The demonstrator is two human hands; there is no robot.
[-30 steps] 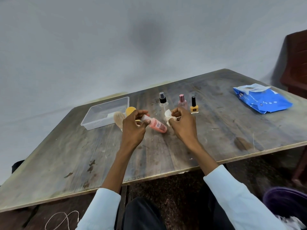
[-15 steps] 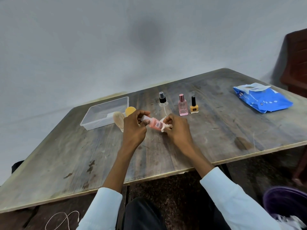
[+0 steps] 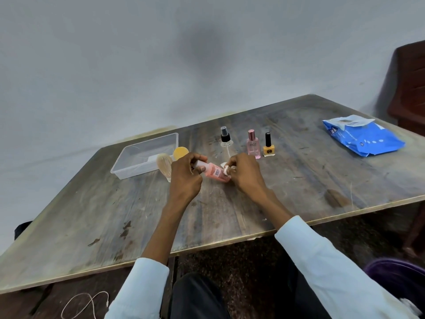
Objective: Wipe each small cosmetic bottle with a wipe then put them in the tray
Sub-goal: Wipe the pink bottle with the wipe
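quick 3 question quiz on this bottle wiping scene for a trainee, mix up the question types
1. True or false: the clear tray already holds a wiped bottle.
2. Which hand holds the white wipe? A) left hand B) right hand
3. Fill in: the bottle being wiped is ____ in colour.

Key:
1. False; no bottle shows inside it.
2. B; the left hand grips the pink bottle near its cap end.
3. Pink; the spray bottle, perfume bottle and yellow nail polish stand untouched on the table.
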